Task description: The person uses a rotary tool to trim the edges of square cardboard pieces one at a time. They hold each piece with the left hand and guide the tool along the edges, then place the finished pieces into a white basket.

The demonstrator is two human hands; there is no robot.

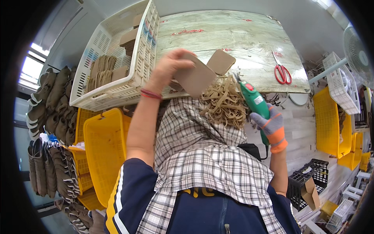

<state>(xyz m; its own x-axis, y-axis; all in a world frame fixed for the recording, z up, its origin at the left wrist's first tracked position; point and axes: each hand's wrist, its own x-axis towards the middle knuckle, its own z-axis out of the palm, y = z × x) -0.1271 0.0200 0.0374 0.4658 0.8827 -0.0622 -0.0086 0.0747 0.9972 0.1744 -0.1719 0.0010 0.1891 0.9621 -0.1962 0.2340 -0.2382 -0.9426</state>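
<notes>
My bare left hand, with a red band at the wrist, is closed on a flat brown panel with rounded corners, held over the table's near edge. A smaller brown panel lies on the table just beyond it. In a grey and orange glove, my right hand grips a green handheld electric cutter, its metal head pointing up toward the table edge. Between the two hands, a heap of thin brown trimmed strips rests on my checked apron against the table edge.
Red-handled scissors lie on the worn table. A white crate with stacked brown pieces stands at its left. Yellow bins and hanging brown shoe uppers are farther left. A fan and black crate stand right.
</notes>
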